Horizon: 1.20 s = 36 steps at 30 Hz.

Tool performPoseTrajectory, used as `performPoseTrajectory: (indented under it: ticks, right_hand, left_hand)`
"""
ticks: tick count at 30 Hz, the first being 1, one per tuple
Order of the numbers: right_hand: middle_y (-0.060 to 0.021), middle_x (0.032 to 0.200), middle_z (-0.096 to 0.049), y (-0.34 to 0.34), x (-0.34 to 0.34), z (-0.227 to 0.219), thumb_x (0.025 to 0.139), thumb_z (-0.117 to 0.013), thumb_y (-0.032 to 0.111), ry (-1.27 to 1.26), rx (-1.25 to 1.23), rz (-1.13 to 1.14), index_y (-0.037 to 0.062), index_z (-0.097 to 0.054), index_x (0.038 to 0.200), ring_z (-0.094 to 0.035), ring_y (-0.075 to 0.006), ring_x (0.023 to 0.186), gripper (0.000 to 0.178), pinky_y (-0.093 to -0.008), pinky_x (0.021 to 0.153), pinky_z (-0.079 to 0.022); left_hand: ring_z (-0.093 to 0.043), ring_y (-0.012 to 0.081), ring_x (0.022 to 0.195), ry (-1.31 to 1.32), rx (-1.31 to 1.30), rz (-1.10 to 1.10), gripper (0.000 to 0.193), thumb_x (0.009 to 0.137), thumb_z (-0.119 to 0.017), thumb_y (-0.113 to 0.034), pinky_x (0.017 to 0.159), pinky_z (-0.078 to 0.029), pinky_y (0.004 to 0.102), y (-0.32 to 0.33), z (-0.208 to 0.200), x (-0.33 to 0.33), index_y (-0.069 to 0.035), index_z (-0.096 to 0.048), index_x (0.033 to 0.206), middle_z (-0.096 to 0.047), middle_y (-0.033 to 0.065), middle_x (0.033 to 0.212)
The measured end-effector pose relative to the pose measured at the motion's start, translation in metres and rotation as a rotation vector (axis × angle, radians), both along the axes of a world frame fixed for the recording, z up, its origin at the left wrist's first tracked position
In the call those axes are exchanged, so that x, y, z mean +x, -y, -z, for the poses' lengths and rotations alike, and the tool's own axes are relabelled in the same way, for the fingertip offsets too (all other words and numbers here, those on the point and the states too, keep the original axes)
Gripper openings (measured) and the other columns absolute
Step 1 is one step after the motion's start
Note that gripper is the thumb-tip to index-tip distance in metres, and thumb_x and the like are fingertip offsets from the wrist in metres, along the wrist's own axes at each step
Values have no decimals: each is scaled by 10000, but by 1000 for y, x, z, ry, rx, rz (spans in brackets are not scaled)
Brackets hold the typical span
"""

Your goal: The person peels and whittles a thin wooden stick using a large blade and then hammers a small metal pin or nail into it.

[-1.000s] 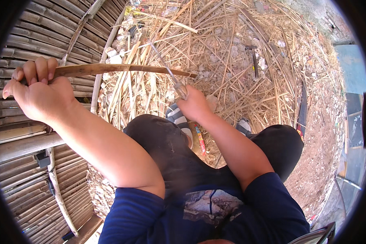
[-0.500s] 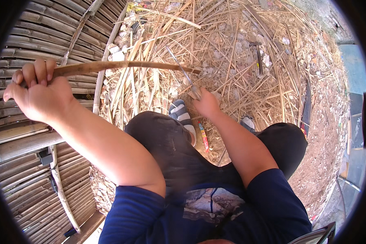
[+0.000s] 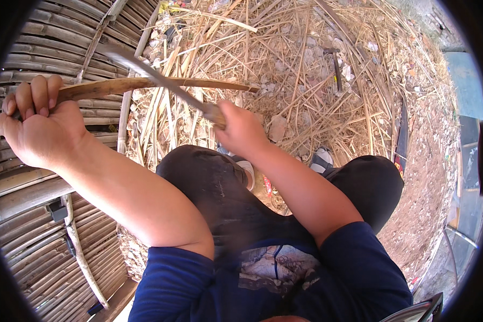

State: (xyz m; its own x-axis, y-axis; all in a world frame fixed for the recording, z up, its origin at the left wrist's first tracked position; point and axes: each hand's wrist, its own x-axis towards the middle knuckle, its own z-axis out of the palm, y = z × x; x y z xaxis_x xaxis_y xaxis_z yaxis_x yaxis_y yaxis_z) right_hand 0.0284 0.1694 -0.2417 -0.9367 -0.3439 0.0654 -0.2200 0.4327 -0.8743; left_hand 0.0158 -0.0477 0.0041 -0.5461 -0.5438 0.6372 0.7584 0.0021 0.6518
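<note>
My left hand [image 3: 45, 121], raised at the far left, is closed around one end of a long, slightly curved bamboo strip [image 3: 110, 87]. The strip runs rightward above the littered ground, its thinner end pointing right. Wrapped around the handle of a long knife [image 3: 172, 86] is my right hand [image 3: 240, 127], in front of my left knee. The blade slants up and left, crossing the strip near its middle in the picture; whether they touch I cannot tell. Motion blurs the blade's far part.
A bamboo-slat wall [image 3: 37, 64] rises close on the left. Cut bamboo splints [image 3: 284, 70] and stones cover the ground. A hammer [image 3: 336, 72] lies farther off to the right. Between my feet is a red wrapper [image 3: 267, 184]. Bluish panels [image 3: 469, 91] stand at the far right.
My right hand has moved left and toward me with the knife, whose blade now reaches farther left along the strip. My left hand and the strip have shifted slightly left.
</note>
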Motion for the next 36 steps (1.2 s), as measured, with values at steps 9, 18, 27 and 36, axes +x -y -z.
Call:
performPoseTrajectory:
  ticks: [9, 18, 27, 36]
  right_hand:
    - [-270, 994, -679, -55, -7, 107, 800, -677, 232, 379, 300, 261, -33, -589, 1139, -664, -420, 990, 439, -470, 897, -514]
    - [-190, 818, -674, -1, -4, -42, 795, -678, 175, 157, -75, -78, 51, -583, 1008, -685, -386, 758, 265, -478, 687, -527]
    - [-253, 1011, -684, -71, 11, 150, 800, -687, 196, 371, 361, 249, 20, -600, 1180, -668, -425, 973, 428, -474, 857, -537]
    - [-252, 914, -687, -7, 1, 29, 778, -677, 173, 209, 48, 186, 2, -607, 1114, -677, -425, 876, 383, -472, 786, -535]
  left_hand:
    - [-205, 108, 525, -7, 23, -59, 322, 1036, -475, -353, 531, -230, 268, -23, -3, -6, -114, -406, 832, -264, -17, 620]
    - [-209, 109, 517, 14, 14, -85, 387, 1016, -506, -444, 538, -236, 264, -3, -1, -5, -118, -406, 834, -261, -24, 598]
    - [-215, 116, 517, 24, 34, -187, 384, 1041, -441, -430, 522, -238, 275, -9, 1, -5, -115, -404, 826, -273, -17, 614]
    - [-219, 118, 521, -9, 16, -107, 226, 1001, -458, -233, 531, -249, 286, 1, 3, -3, -107, -387, 828, -273, -10, 619]
